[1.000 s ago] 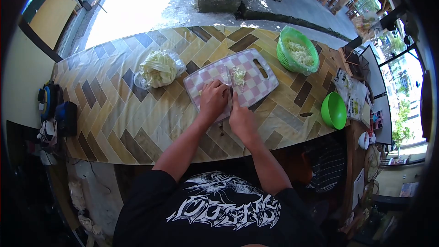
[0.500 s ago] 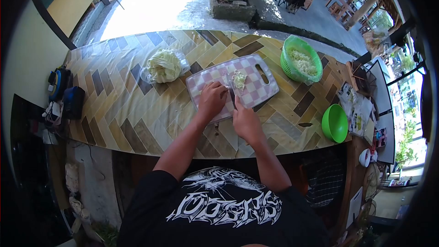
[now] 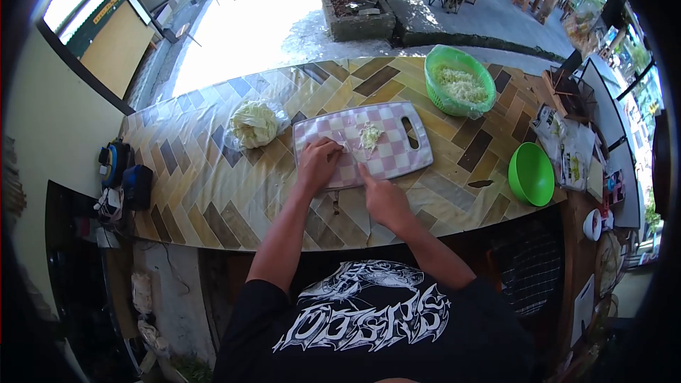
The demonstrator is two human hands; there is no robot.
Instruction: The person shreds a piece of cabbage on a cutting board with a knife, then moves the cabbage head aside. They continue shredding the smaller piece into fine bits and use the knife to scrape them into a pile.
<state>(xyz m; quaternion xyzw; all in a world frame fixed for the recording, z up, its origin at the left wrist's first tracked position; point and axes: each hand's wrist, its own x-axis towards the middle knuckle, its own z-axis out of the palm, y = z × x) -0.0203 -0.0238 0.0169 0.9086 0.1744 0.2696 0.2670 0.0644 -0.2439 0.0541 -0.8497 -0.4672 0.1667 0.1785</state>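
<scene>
A pink and white checkered cutting board [image 3: 394,159] lies on the table. My left hand [image 3: 319,163] rests on its left part, fingers curled over a small pale piece that is mostly hidden. My right hand [image 3: 384,198] is closed around a knife at the board's front edge, index finger stretched along it; the blade is hard to make out. A small heap of shredded cabbage [image 3: 369,137] lies on the board beyond my hands. To the left sits a pale cabbage [image 3: 254,125] on clear plastic. A green basket [image 3: 441,102] at the back right holds more shreds [image 3: 462,86].
A green bowl [image 3: 531,174] stands at the table's right, beside plastic packages [image 3: 567,143]. A small white bowl [image 3: 592,224] is near the right edge. Dark items [image 3: 136,186] sit at the far left. Beyond the table stands a planter [image 3: 360,26].
The view has turned and shifted slightly. My left hand's fingers lie a little flatter on the board, and my right hand with the knife sits slightly farther from the shredded heap.
</scene>
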